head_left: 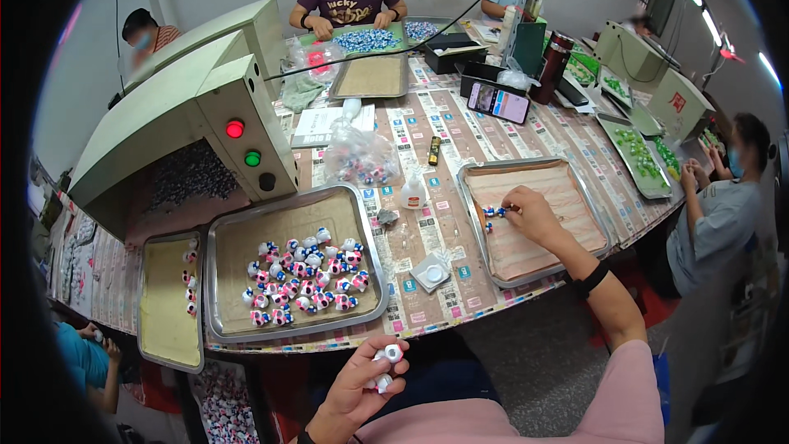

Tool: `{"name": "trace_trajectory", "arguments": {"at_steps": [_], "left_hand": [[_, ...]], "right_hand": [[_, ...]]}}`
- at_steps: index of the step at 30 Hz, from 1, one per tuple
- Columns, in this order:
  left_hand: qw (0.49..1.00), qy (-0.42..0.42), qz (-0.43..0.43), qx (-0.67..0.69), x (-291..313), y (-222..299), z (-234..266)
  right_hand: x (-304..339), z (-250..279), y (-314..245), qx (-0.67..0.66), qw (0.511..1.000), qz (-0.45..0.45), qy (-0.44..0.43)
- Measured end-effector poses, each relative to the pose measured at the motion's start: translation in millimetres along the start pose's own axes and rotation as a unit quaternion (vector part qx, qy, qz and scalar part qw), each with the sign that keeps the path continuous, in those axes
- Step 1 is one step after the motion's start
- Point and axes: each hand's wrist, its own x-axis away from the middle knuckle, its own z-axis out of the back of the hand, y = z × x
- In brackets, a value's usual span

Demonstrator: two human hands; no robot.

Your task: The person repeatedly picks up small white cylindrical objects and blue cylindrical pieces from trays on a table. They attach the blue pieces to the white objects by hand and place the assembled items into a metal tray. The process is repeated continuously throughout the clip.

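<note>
My left hand (pixel 362 382), low in the middle in front of the table edge, has its fingers curled round small white toy figurines (pixel 393 353) with pink and blue spots. Over the left part of the metal tray on the right (pixel 538 267), my right hand (pixel 534 215) pinches a small blue-and-white figurine at its fingertips, partly hidden by the fingers. Beside those fingertips lie a few blue-and-white figurines (pixel 493 212) on the tray's paper lining. A larger tray (pixel 238 312) at the left holds a heap of pink, white and blue figurines (pixel 308 271).
A beige machine (pixel 181 115) with red and green lights stands at the left, next to a narrow tray (pixel 168 312). Mid-table are a plastic bag (pixel 362 156), a white bottle (pixel 413 191), a white dish (pixel 431 273) and a propped phone (pixel 498 104). People work around the table.
</note>
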Motion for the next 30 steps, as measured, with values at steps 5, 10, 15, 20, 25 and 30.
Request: {"name": "trace_trajectory", "arguments": {"at_steps": [5, 10, 15, 20, 25, 30], "left_hand": [[1.000, -0.014, 0.020, 0.002, -1, -2, 1], [0.999, 0.028, -0.007, -0.042, -3, -7, 1], [0.996, 0.078, 0.004, -0.036, -8, -4, -8], [0.998, 0.055, 0.002, -0.029, -12, -10, -2], [0.999, 0.039, -0.001, -0.031, -14, -14, 2], [0.999, 0.045, -0.008, -0.012, -12, -14, 5]], "right_hand": [[1, 3, 8, -0.017, 0.999, -0.034, 0.025], [10, 8, -4, -0.115, 0.989, -0.076, 0.044], [49, 22, -73, -0.407, 0.899, -0.149, -0.064], [74, 9, -123, -0.508, 0.824, -0.199, -0.155], [77, -3, -134, -0.511, 0.822, -0.194, -0.161], [67, -9, -139, -0.419, 0.893, -0.123, -0.112]]}}
